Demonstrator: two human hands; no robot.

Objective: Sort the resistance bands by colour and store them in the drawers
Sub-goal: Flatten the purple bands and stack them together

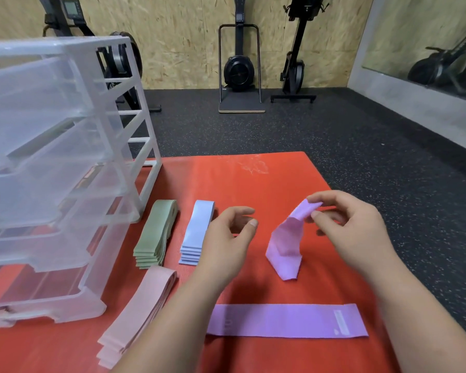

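Clear drawer unit (65,157) stands left on the red mat (253,179), pink stack (143,305), green stack (156,232) and blue stack (198,230) beside it. A flat purple band (285,320) lies nearest. Right hand (355,232) pinches a lifted purple band (285,246); left hand (226,238) relaxed, empty

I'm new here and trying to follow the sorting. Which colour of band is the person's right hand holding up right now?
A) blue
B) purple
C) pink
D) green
B: the right hand pinches the upper end of the lifted purple band, while the green stack, blue stack and pink stack lie unheld.
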